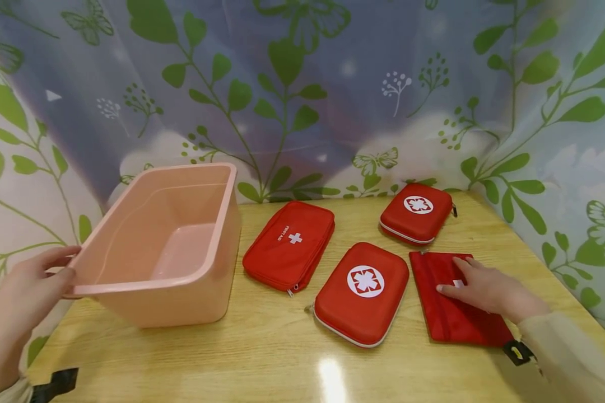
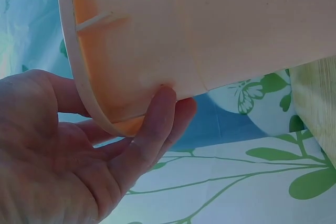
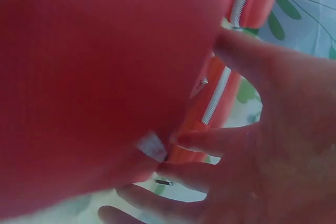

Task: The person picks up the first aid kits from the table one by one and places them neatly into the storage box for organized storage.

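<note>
At the left stands a pink plastic tub (image 1: 181,302), its inside facing me and bare. My left hand (image 1: 35,285) pinches the rim at its near left corner; the left wrist view shows thumb and fingers of that hand (image 2: 89,156) on both sides of the tub's lip (image 2: 86,85). Over at the right lies a flat red pouch (image 1: 436,302). My right hand (image 1: 489,288) is spread over this pouch with its fingers extended, and partly hides a white mark on it. In the right wrist view the fingers of the right hand (image 3: 252,150) reach along the blurred red pouch (image 3: 105,87).
Between tub and pouch lie a red first aid case (image 1: 282,252) with a white cross, a larger hard red case (image 1: 360,305) with a white round emblem, and a smaller similar case (image 1: 413,224) behind. They rest on a wooden table (image 1: 262,358) before a leaf-patterned curtain (image 1: 333,112).
</note>
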The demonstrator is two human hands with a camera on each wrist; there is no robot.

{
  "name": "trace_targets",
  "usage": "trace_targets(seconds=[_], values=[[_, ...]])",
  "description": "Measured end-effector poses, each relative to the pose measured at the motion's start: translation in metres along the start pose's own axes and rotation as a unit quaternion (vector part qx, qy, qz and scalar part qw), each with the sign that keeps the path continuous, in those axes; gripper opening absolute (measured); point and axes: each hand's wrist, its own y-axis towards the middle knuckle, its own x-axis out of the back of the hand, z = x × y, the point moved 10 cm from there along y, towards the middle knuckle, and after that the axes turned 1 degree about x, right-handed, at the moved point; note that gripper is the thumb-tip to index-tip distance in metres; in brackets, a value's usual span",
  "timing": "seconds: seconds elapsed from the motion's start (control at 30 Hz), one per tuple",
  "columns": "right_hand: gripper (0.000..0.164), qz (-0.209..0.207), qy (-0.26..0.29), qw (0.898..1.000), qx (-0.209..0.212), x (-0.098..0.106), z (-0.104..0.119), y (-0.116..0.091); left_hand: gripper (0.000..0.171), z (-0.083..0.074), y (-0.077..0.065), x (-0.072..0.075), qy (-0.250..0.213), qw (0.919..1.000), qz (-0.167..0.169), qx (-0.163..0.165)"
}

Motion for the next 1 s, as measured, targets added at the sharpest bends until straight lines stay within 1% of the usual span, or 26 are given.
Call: trace_targets(seconds=[0.13,0.27,0.47,0.63,0.7,0.8,0.9,0.93,1.0], values=[[0.102,-0.008,-0.004,1.000,0.004,-0.003,-0.002,0.005,0.052,0.001,0.001,0.000,-0.007,1.0000,0.003,-0.005],[0.100,-0.014,0.000,1.000,0.020,-0.003,-0.002,0.010,0.051,0.002,0.000,0.001,-0.008,0.9999,-0.001,-0.011],[0.098,0.001,0.013,0.999,0.034,-0.009,-0.004,0.016,0.052,0.004,-0.001,0.000,-0.006,0.9999,0.008,-0.008],[0.098,0.005,0.022,0.999,0.040,-0.011,-0.007,0.020,0.051,0.000,0.000,-0.002,0.001,0.9996,0.011,-0.027],[0.097,-0.002,0.026,0.999,0.045,-0.009,-0.006,0.020,0.051,0.000,0.000,-0.002,0.007,0.9995,0.007,-0.031],[0.096,-0.029,0.025,0.997,0.064,-0.003,0.000,0.018,0.051,0.000,0.001,-0.001,0.020,0.9993,0.004,-0.031],[0.094,-0.056,0.017,0.996,0.072,0.003,0.006,0.014,0.050,-0.002,0.002,0.003,0.042,0.9986,-0.006,-0.033],[0.094,-0.062,0.010,0.996,0.070,0.004,0.007,0.013,0.050,-0.002,0.002,0.004,0.047,0.9983,-0.008,-0.032],[0.098,-0.053,0.003,0.997,0.047,0.004,0.006,0.011,0.050,-0.003,0.003,0.006,0.057,0.9978,-0.013,-0.031]])
